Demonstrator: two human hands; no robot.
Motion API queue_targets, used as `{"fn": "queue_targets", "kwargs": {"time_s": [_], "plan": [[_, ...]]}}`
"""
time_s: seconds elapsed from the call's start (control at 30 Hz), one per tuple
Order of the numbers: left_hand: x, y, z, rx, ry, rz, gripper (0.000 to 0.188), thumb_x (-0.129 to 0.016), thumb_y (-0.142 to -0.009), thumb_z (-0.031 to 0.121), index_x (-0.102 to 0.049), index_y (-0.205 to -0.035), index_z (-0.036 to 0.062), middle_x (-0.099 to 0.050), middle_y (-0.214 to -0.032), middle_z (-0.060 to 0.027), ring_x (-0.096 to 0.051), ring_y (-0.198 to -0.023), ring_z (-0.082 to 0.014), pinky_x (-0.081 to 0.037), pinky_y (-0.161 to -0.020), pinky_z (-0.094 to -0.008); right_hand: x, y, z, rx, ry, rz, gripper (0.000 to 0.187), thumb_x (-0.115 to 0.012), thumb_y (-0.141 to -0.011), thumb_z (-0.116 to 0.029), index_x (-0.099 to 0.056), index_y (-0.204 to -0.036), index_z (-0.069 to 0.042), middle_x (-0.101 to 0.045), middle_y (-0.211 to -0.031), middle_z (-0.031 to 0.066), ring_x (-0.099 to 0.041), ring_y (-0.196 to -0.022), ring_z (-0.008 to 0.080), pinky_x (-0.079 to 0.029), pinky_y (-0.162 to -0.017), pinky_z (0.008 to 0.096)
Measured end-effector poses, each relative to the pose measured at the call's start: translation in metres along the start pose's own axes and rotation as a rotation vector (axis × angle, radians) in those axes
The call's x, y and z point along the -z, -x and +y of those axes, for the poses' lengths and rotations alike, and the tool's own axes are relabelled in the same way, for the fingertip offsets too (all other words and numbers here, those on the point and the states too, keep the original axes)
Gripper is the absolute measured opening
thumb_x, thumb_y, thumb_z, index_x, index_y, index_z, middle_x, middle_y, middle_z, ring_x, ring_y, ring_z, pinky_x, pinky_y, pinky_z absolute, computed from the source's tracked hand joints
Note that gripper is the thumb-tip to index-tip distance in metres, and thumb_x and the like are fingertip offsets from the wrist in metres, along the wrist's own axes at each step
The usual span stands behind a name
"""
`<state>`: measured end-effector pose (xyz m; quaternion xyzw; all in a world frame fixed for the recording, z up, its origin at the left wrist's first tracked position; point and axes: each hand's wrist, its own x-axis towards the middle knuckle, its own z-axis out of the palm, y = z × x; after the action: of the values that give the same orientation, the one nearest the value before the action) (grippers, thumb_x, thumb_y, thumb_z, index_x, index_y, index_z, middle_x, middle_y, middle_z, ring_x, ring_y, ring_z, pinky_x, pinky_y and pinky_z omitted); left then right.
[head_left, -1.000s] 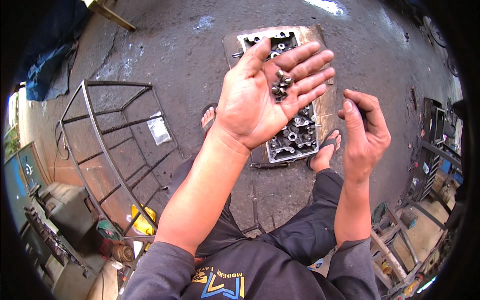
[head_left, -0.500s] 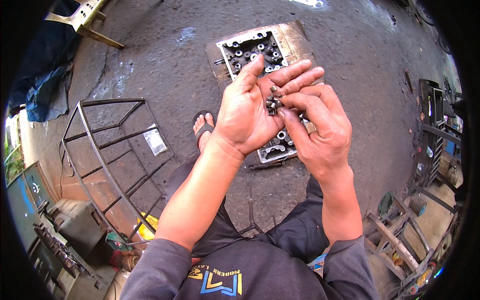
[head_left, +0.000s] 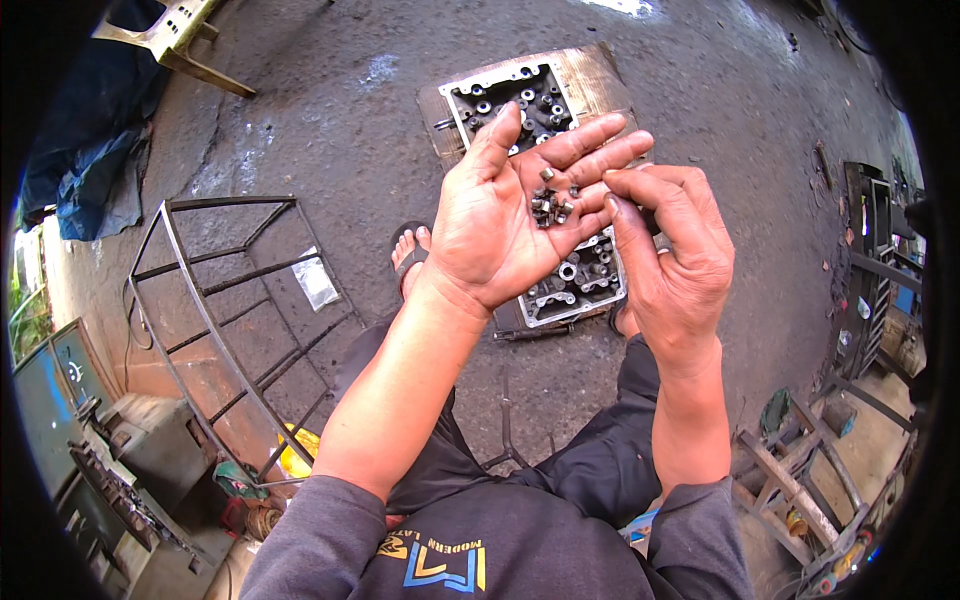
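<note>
My left hand point(head_left: 490, 225) is turned palm up, its fingers stretched out, and it carries a small heap of metal valve keepers point(head_left: 549, 210). These are short, shiny, partly rounded pieces; one lies apart toward the finger bases. Beside those fingers, my right hand point(head_left: 680, 245) pinches thumb against forefinger. Whatever is between its fingertips is too small or hidden to make out. Beneath both hands, a cylinder head point(head_left: 575, 290) with a pale metal rim rests on flattened cardboard point(head_left: 595, 75). My hands cover its middle.
To the left stands a black metal frame point(head_left: 220, 320), with a clear plastic packet point(head_left: 316, 281) by it. A plastic chair point(head_left: 165, 35) is at the far left. Machinery point(head_left: 150, 440) sits at lower left, and a metal stand point(head_left: 790, 485) at lower right. My sandalled foot point(head_left: 408, 250) is near the cardboard.
My right hand has drawn back to the right from the palm, its fingertips still pinched. The heap of valve keepers shows more fully and lies slightly more spread.
</note>
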<state>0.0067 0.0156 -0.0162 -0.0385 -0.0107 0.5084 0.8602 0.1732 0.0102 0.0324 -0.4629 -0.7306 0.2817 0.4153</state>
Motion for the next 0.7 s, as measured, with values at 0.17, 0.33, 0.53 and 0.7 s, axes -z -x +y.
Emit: {"fn": "queue_targets", "kwargs": {"time_s": [0.17,0.33,0.53,0.7], "plan": [[-0.006,0.004,-0.009,0.004,-0.095,0.132,0.079,-0.030,-0.110,0.056,-0.041,-0.151,-0.0098,-0.056,-0.147,-0.0233,-0.058,-0.132,-0.0290,-0.049,-0.110,-0.0422,0.000,-0.004,0.004,0.104,0.108,-0.127,0.029,-0.074,-0.078,0.008,-0.074,-0.103,-0.006,-0.066,-0.093,0.0053,-0.069,-0.089,0.0244,-0.056,-0.076,0.0351],[-0.009,0.001,-0.007,0.004,-0.113,0.158,0.078,-0.031,-0.109,0.056,-0.041,-0.151,-0.0104,-0.055,-0.147,-0.0246,-0.058,-0.131,-0.0300,-0.049,-0.111,-0.0433,0.003,-0.007,0.003,0.161,0.205,-0.173,0.022,-0.076,-0.077,0.003,-0.071,-0.097,-0.006,-0.067,-0.095,0.0056,-0.069,-0.089,0.0267,-0.056,-0.075,0.0364],[-0.015,0.001,-0.008,-0.039,-0.204,0.256,0.077,-0.031,-0.110,0.054,-0.041,-0.150,-0.0116,-0.055,-0.146,-0.0263,-0.060,-0.130,-0.0303,-0.049,-0.111,-0.0431,0.007,-0.008,-0.003,0.175,0.296,-0.233,0.020,-0.077,-0.079,0.003,-0.071,-0.096,-0.004,-0.068,-0.095,0.0087,-0.069,-0.088,0.0280,-0.055,-0.075,0.0366],[-0.012,0.001,-0.007,-0.029,-0.226,0.254,0.075,-0.029,-0.110,0.053,-0.046,-0.146,-0.0114,-0.058,-0.144,-0.0240,-0.060,-0.129,-0.0281,-0.050,-0.108,-0.0399,0.006,-0.008,-0.005,0.154,0.394,-0.207,0.018,-0.077,-0.080,-0.001,-0.072,-0.096,-0.006,-0.068,-0.093,0.0080,-0.069,-0.086,0.0288,-0.055,-0.073,0.0372]]}}
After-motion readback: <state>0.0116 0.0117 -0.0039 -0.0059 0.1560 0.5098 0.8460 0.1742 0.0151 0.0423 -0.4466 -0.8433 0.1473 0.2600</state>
